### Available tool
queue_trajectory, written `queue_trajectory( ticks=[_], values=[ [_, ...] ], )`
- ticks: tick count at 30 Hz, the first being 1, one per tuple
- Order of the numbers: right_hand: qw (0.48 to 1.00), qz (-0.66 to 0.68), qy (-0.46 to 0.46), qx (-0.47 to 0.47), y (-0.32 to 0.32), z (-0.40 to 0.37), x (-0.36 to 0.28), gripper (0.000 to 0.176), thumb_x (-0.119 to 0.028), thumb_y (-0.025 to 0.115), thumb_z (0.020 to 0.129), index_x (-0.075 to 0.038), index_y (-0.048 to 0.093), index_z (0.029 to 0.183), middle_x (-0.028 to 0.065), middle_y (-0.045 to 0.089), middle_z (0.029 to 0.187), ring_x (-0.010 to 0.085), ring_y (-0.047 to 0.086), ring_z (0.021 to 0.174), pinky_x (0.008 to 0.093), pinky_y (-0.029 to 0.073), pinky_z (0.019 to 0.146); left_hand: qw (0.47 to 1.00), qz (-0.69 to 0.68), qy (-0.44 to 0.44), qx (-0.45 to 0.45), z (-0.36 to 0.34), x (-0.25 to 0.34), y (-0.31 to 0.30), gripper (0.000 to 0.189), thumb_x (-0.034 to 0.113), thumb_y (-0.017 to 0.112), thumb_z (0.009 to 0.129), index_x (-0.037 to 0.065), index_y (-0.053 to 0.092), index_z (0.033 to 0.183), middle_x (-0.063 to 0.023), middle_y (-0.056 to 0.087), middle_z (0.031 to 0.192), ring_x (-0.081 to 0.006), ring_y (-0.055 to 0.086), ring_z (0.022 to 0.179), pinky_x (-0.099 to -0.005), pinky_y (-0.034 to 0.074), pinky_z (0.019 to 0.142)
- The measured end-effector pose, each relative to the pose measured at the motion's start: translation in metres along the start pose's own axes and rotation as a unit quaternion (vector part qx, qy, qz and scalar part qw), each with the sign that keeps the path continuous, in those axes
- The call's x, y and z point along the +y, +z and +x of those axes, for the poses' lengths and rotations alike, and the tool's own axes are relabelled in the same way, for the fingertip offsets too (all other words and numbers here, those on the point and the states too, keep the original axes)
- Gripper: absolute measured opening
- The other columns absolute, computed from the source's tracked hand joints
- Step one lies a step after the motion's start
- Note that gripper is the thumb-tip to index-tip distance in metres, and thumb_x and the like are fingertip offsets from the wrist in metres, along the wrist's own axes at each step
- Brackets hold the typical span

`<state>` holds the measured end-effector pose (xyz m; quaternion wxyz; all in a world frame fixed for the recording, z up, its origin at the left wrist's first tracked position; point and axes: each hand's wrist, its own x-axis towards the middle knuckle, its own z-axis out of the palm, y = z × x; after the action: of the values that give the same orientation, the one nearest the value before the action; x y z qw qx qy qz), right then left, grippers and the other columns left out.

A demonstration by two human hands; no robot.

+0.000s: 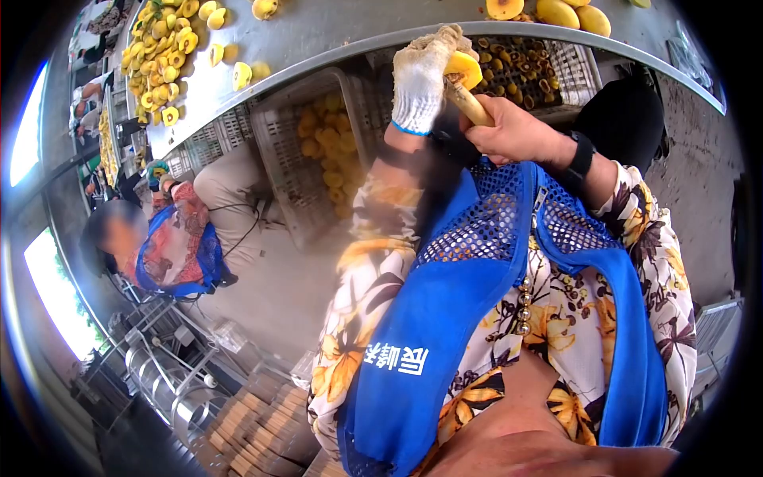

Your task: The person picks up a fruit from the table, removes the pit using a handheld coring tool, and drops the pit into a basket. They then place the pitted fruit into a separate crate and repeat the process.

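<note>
My left hand (pixel 423 79), in a white knitted glove with a blue cuff edge, is closed around a halved yellow peach (pixel 465 70). My right hand (pixel 520 131), bare with a dark band on the wrist, grips the pale wooden handle of a pitting tool (pixel 470 105). The tool's working end meets the cut peach; its exact shape is hidden. Both hands are close together at the near edge of the metal table (pixel 342 40), over a crate of dark pits and scraps (pixel 517 71).
Halved yellow peaches (pixel 165 60) are heaped on the table at left, whole ones (pixel 560 14) at right. A plastic crate (pixel 278 151) with yellow fruit stands below the table. A co-worker in a blue vest (pixel 179 250) sits at left. Stacked wooden pieces (pixel 258 421) lie behind.
</note>
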<state>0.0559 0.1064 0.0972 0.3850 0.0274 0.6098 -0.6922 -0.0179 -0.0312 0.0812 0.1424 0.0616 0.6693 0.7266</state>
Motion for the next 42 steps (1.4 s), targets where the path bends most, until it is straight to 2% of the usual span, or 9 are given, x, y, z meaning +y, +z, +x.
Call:
queue_trajectory(
  ticks=[12,16,27,30,31,33,36,37,42],
  values=[
    [0.954,0.244,-0.063,-0.165,-0.006,0.000,0.002,0.014,-0.004,0.051,0.088,-0.005,0.045,0.100,-0.0030,0.036,0.057,0.0039,0.030,0.039,0.0181,0.028,0.035,0.888,-0.383,-0.235,0.093,0.009,-0.005,0.010,0.058,0.060,0.041,0.087,0.004,0.055,0.096,-0.0156,0.061,0.081,-0.0291,0.058,0.060,-0.0378,0.049,0.050],
    [0.974,0.211,-0.074,-0.038,-0.011,-0.003,-0.005,0.013,-0.006,0.052,0.088,-0.003,0.047,0.100,-0.0025,0.041,0.056,0.0051,0.036,0.036,0.0188,0.033,0.035,0.825,-0.460,-0.254,0.208,0.010,0.009,0.003,0.064,0.064,0.033,0.088,0.004,0.053,0.100,-0.0140,0.061,0.082,-0.0308,0.058,0.065,-0.0411,0.050,0.053],
    [0.981,-0.053,-0.106,0.155,-0.022,0.010,0.000,0.018,-0.017,0.063,0.083,-0.003,0.055,0.089,-0.0022,0.051,0.058,0.0056,0.047,0.042,0.0211,0.038,0.039,0.895,-0.362,-0.118,0.233,-0.031,0.020,-0.070,0.042,0.044,0.046,0.091,0.004,0.057,0.097,-0.0113,0.064,0.082,-0.0263,0.065,0.073,-0.0405,0.054,0.050],
    [0.980,-0.054,-0.093,0.165,-0.029,0.010,0.007,0.017,-0.017,0.063,0.083,-0.003,0.054,0.089,-0.0016,0.051,0.058,0.0057,0.046,0.042,0.0216,0.037,0.039,0.908,0.040,-0.077,0.409,-0.056,0.000,-0.136,0.040,0.039,0.058,0.086,0.004,0.062,0.105,-0.0058,0.065,0.095,-0.0252,0.061,0.088,-0.0382,0.050,0.077],
    [0.980,-0.046,-0.091,0.173,-0.030,0.009,0.009,0.018,-0.017,0.063,0.082,-0.004,0.054,0.089,-0.0016,0.051,0.058,0.0057,0.045,0.041,0.0218,0.037,0.039,0.840,0.346,-0.161,0.384,-0.057,0.004,-0.156,0.036,0.036,0.059,0.085,0.006,0.065,0.103,-0.0064,0.066,0.096,-0.0252,0.061,0.092,-0.0360,0.047,0.081],
    [0.979,-0.029,-0.085,0.182,-0.034,0.011,0.017,0.018,-0.018,0.063,0.082,-0.004,0.054,0.089,-0.0017,0.050,0.057,0.0055,0.044,0.040,0.0218,0.036,0.038,0.719,0.601,0.010,0.349,-0.053,0.001,-0.178,0.031,0.034,0.057,0.085,0.008,0.066,0.098,-0.0112,0.066,0.094,-0.0273,0.062,0.089,-0.0354,0.047,0.081],
    [0.971,-0.039,-0.098,0.215,-0.034,0.015,0.023,0.016,-0.015,0.061,0.084,-0.004,0.053,0.092,-0.0019,0.050,0.061,0.0054,0.044,0.042,0.0209,0.036,0.038,0.812,0.507,-0.040,0.287,0.004,0.053,-0.117,0.034,0.038,0.056,0.084,0.008,0.063,0.099,-0.0169,0.064,0.100,-0.0368,0.061,0.089,-0.0426,0.047,0.081],
    [0.965,-0.044,-0.114,0.230,-0.033,0.017,0.023,0.015,-0.014,0.061,0.085,-0.004,0.052,0.093,-0.0026,0.049,0.061,0.0047,0.042,0.040,0.0199,0.034,0.036,0.752,0.613,0.185,0.157,0.031,0.039,-0.119,0.036,0.041,0.052,0.085,0.009,0.062,0.099,-0.0179,0.064,0.097,-0.0392,0.060,0.089,-0.0451,0.047,0.080],
    [0.962,0.007,-0.127,0.241,-0.034,0.003,0.011,0.013,-0.012,0.059,0.084,-0.002,0.055,0.092,-0.0006,0.055,0.077,0.0071,0.049,0.070,0.0236,0.044,0.064,0.775,0.632,0.018,0.025,0.173,0.017,-0.024,0.044,0.044,0.054,0.082,0.008,0.060,0.106,-0.0201,0.063,0.103,-0.0360,0.060,0.097,-0.0440,0.048,0.083]
  ],
)
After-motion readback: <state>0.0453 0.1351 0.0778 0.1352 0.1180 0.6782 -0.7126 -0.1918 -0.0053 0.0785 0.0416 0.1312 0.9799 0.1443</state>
